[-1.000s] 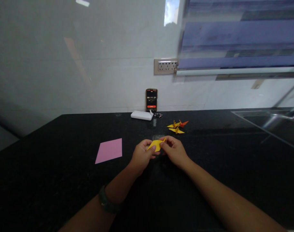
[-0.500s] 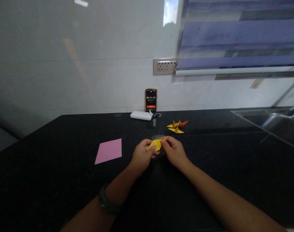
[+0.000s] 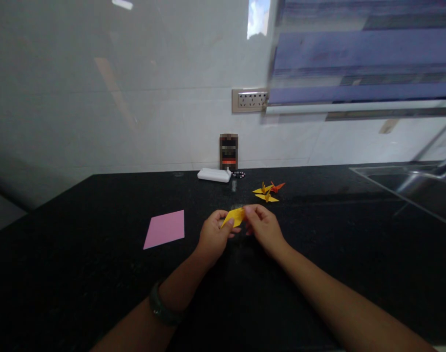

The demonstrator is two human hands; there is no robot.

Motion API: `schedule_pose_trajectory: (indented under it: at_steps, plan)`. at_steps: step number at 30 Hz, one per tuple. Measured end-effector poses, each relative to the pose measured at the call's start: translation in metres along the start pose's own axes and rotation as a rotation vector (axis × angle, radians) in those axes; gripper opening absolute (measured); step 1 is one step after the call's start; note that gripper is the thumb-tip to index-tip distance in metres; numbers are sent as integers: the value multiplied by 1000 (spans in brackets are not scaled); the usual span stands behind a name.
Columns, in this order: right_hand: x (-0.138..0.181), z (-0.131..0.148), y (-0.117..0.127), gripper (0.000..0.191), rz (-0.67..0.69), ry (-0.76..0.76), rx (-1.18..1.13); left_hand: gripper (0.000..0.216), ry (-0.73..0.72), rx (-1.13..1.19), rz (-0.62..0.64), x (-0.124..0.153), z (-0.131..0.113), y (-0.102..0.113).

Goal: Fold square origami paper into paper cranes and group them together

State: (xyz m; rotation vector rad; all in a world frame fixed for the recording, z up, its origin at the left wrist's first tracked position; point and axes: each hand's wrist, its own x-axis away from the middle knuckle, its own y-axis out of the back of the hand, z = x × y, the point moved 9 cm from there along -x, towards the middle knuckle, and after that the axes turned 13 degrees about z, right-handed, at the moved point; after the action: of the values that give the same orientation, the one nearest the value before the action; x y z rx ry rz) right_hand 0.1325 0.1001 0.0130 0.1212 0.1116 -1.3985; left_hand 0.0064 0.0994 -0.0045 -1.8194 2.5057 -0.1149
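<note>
A folded piece of yellow origami paper is held just above the dark countertop, between my two hands. My left hand pinches its left part, with the thumb on top and the fingers underneath. At its upper right corner, my right hand closes thumb and index finger on the paper's tip. Beyond my right hand stand two yellow paper cranes and an orange paper crane, close together. A square pink sheet of paper lies flat to the left of my left hand.
At the back, a phone leans against the wall behind a white box-shaped device with a beaded strap. A metal sink is set into the countertop at the right. A socket strip is on the wall.
The yellow paper has shifted slightly left and tilted. My right thumb and fingers have moved a little up at its right tip. The other things are where they were.
</note>
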Motion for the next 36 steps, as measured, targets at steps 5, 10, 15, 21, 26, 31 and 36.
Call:
schedule_pose_trajectory:
  at_steps: [5, 10, 15, 21, 26, 31, 36]
  plan:
    - [1, 3, -4, 24, 7, 24, 14, 22, 51, 9, 77, 3, -1, -11]
    - [-1, 2, -4, 23, 19, 57, -40, 24, 48, 29, 94, 4, -2, -14]
    - [-1, 2, -4, 21, 21, 86, -22, 24, 12, -12, 115, 3, 0, -15]
    - [1, 4, -2, 15, 22, 119, 42, 29, 11, -9, 151, 4, -3, -20]
    - [2, 6, -3, 19, 41, 89, -27, 34, 18, 8, 165, 5, -3, -19]
    - [3, 3, -8, 25, 49, 1, -185, 31, 6, -22, 172, 4, -2, -19]
    - [3, 1, -5, 21, 7, -3, -249, 28, 6, -38, 166, 4, -4, -19]
